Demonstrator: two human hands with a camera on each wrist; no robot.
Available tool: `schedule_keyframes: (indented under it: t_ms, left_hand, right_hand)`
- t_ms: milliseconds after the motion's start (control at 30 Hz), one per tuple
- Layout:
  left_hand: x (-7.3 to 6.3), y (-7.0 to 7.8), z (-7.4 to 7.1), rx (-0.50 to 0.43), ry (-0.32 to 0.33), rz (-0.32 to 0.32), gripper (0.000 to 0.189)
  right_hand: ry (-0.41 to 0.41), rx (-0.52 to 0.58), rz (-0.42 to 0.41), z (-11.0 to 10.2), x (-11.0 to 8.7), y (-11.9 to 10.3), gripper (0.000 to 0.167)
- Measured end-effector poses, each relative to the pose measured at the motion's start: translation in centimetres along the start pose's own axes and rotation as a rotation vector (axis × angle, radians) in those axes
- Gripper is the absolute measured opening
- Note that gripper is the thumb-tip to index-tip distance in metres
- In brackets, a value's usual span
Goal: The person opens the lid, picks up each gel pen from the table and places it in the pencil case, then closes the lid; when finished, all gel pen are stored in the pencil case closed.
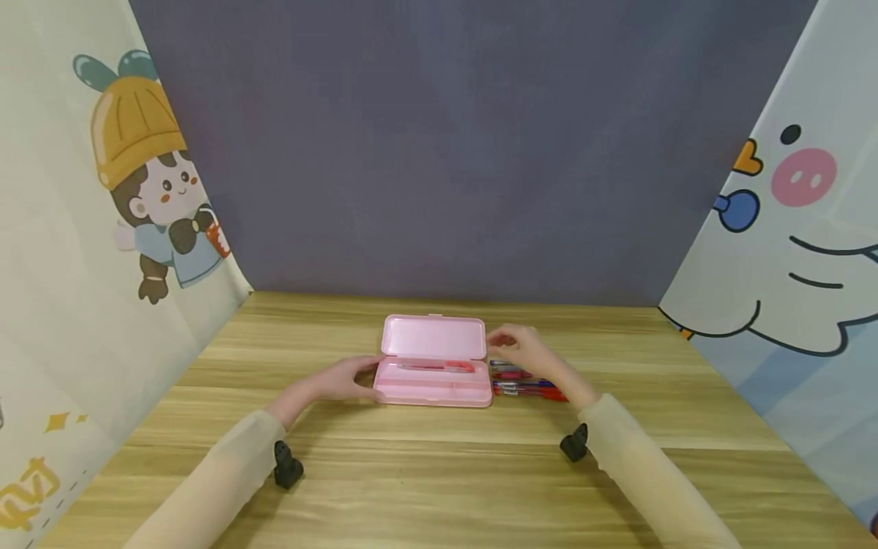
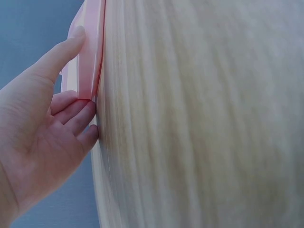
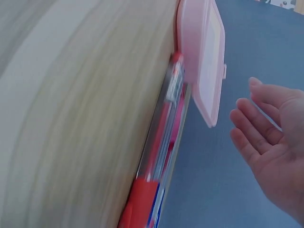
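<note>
A pink pencil case (image 1: 411, 395) lies with its lid (image 1: 434, 337) raised back on the wooden table. Inside its rear compartment rests a red pen (image 1: 439, 367). My left hand (image 1: 341, 379) holds the case's left end, thumb on the front side and fingers against the end, as the left wrist view shows. To the right of the lid hovers my right hand (image 3: 275, 137), fingers loosely bent and nothing between them. Below that hand, several pens (image 1: 528, 389), red and blue, lie beside the case's right end; the nearest red pen (image 3: 159, 152) has a clear barrel.
The wooden table (image 1: 425, 480) runs back to a dark grey panel (image 1: 446, 152). Printed cartoon cloths hang on the left (image 1: 82, 229) and right (image 1: 809, 252). A small black device (image 1: 575, 442) is strapped at each wrist.
</note>
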State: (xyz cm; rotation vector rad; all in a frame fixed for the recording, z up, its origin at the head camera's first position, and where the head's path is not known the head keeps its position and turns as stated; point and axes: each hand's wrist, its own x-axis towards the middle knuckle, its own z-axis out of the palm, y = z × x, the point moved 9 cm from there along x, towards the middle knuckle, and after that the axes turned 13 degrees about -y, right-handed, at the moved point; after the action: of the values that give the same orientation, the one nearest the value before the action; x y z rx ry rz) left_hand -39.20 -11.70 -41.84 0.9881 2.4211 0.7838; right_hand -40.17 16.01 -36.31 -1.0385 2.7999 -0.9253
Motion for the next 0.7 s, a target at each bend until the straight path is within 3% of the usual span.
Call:
schedule_keyframes:
  t_ms: [500,700]
  left_hand:
    - [-0.1,-0.2,0.0,-0.017,-0.003,-0.024,0.083]
    - [-0.2,-0.2,0.1,-0.015,-0.007,-0.034,0.083]
  right_hand:
    - [0.055,-0.025,0.069,-2.8,-3.7,2.9,0.021]
    - [0.033,-0.034,0.107,-3.2,-5.1,4.5,0.023]
